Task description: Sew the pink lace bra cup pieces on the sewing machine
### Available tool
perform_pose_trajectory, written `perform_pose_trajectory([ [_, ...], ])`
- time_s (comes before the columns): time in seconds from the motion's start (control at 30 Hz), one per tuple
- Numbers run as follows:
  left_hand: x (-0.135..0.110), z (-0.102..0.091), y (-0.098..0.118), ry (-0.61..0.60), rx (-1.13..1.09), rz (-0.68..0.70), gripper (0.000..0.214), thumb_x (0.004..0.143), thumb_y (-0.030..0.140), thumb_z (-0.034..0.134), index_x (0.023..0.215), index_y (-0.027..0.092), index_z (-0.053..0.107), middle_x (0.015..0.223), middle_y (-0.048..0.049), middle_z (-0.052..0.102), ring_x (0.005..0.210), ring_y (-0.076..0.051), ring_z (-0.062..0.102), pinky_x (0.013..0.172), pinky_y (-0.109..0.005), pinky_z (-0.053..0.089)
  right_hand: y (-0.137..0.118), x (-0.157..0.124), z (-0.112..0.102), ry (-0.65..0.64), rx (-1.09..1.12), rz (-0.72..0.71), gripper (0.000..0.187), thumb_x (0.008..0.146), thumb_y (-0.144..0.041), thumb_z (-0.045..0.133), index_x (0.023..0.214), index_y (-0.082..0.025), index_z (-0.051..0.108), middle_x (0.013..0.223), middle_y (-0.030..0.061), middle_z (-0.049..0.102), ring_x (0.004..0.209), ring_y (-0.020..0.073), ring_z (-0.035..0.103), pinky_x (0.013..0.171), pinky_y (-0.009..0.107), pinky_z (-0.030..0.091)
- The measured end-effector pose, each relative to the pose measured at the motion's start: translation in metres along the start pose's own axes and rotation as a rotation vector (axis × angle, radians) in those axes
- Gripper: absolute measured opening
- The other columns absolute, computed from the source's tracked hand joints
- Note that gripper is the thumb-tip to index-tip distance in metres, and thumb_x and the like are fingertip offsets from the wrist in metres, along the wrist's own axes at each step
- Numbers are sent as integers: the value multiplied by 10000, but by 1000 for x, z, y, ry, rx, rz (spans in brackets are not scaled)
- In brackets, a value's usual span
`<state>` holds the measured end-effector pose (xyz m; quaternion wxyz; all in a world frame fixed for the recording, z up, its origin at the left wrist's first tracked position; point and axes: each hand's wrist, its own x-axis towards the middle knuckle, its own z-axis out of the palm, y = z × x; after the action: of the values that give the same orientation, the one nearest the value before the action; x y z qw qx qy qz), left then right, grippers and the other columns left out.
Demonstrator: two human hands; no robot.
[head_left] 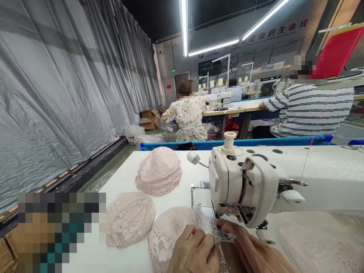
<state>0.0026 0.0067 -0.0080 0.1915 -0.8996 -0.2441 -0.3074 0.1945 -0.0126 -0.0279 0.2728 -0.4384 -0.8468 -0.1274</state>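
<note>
A pale pink lace bra cup (173, 223) lies at the needle area of a white sewing machine (244, 178), its right edge by the presser foot (223, 229). My left hand (196, 250) rests on the cup with its fingers curled and closed on the lace. From the right, my right hand (250, 246) reaches under the machine head. Its index finger is at the cup's edge beside the presser foot, and the other fingers are bent and partly hidden. The needle tip cannot be made out.
Left of the machine lie another lace cup (131, 218) and a stack of cups (159, 170). More pale lace (321, 239) is under the machine arm. A blue rail (236, 143) runs behind the white table (125, 167). Several people sit at machines beyond; a grey curtain hangs left.
</note>
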Motion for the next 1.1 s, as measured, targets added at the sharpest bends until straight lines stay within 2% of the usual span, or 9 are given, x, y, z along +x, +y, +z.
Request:
perform_pose_trajectory([
  [0.07, -2, 3, 2, 25, 33, -15, 212, 838, 62, 447, 682, 148, 562, 638, -5, 525, 547, -127, 483, 535, -279, 367, -1, 4, 8, -22, -56, -15, 588, 728, -44, 353, 1310, -123, 328, 902, 85, 706, 544, 162, 655, 384, 209, 451],
  [0.17, -5, 9, 6, 122, 52, -58, 243, 814, 38, 446, 618, 157, 525, 578, 4, 487, 515, -124, 470, 511, -274, 360, -2, 11, 20, -4, -121, -68, 591, 725, -14, 346, 1309, -100, 313, 865, 103, 703, 609, 178, 673, 431, 204, 486],
  [0.27, -8, 15, 9, 174, -13, -109, 263, 835, 35, 402, 628, 160, 506, 575, 13, 491, 528, -114, 487, 570, -267, 409, -4, 15, 25, 1, -154, -108, 559, 747, 2, 331, 1302, -57, 328, 720, 70, 682, 501, 150, 625, 463, 196, 497],
  [0.4, -11, 19, 9, 103, -30, -76, 255, 872, 66, 388, 661, 171, 486, 591, 23, 513, 533, -107, 504, 639, -264, 436, -5, 18, 19, 4, -161, -111, 579, 743, -5, 336, 1318, -70, 336, 781, 83, 688, 517, 152, 626, 480, 208, 506],
  [0.57, -7, 17, 11, 220, -57, -146, 303, 862, 26, 341, 623, 170, 458, 538, 29, 498, 494, -97, 474, 648, -250, 441, -6, 17, 11, 12, -144, -89, 551, 762, -1, 313, 1304, -98, 340, 835, 85, 703, 611, 155, 674, 478, 182, 508],
  [0.67, -5, 17, 13, 234, -63, -151, 290, 854, 30, 343, 632, 169, 467, 539, 25, 504, 495, -102, 480, 646, -254, 442, -8, 17, 12, 14, -161, -113, 504, 767, 13, 295, 1264, -53, 354, 739, 76, 691, 531, 139, 652, 410, 157, 470],
  [0.9, -15, 26, 14, 156, -13, -127, 208, 821, 84, 424, 639, 171, 477, 561, 19, 511, 508, -113, 485, 641, -279, 419, -10, 21, 16, 58, -187, -121, 562, 797, -13, 303, 1357, -54, 286, 632, 42, 657, 413, 134, 583, 330, 158, 411],
  [1.0, -13, 16, 12, 34, 40, -18, 198, 837, 122, 468, 646, 169, 484, 585, 23, 500, 546, -117, 490, 662, -295, 392, -12, 26, 16, 114, -200, -128, 589, 797, -10, 257, 1384, -11, 215, 609, 53, 653, 377, 146, 573, 295, 169, 398],
  [1.1, -6, -4, 8, -9, 24, 35, 210, 881, 134, 475, 674, 156, 504, 646, 19, 521, 622, -123, 507, 705, -306, 366, -13, 29, 9, 115, -196, -162, 574, 796, -4, 232, 1370, -5, 222, 694, 92, 689, 488, 169, 650, 364, 190, 478],
])
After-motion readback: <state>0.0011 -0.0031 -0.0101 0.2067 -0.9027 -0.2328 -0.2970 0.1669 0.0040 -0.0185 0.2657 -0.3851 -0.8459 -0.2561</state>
